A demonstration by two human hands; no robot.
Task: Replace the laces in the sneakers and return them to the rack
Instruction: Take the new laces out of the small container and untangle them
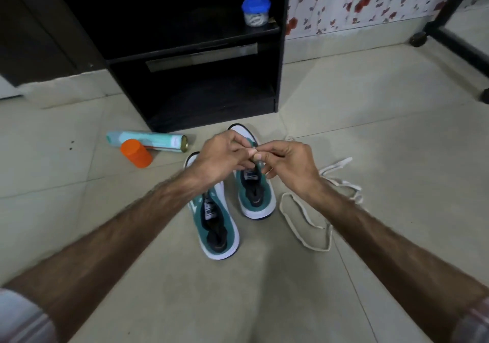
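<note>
Two teal-and-white mesh sneakers (pixel 225 210) stand side by side on the pale tiled floor (pixel 370 131), toes toward the person, in front of the black wooden shoe rack (pixel 201 78). Both shoes appear to carry dark laces; a loose cream flat lace (pixel 307 223) lies coiled on the floor just right of the pair. The left hand (pixel 219 157) and right hand (pixel 288 165) meet above the farther shoe, fingers (pixel 254 154) narrowly pinched together on something small, probably a lace end, though blur hides it. Judged progress: lacing is still in hand, and neither sneaker is yet on the rack. An orange plastic cap (pixel 136 153) and a pale green spray can (pixel 148 141) lie to the left.
</note>
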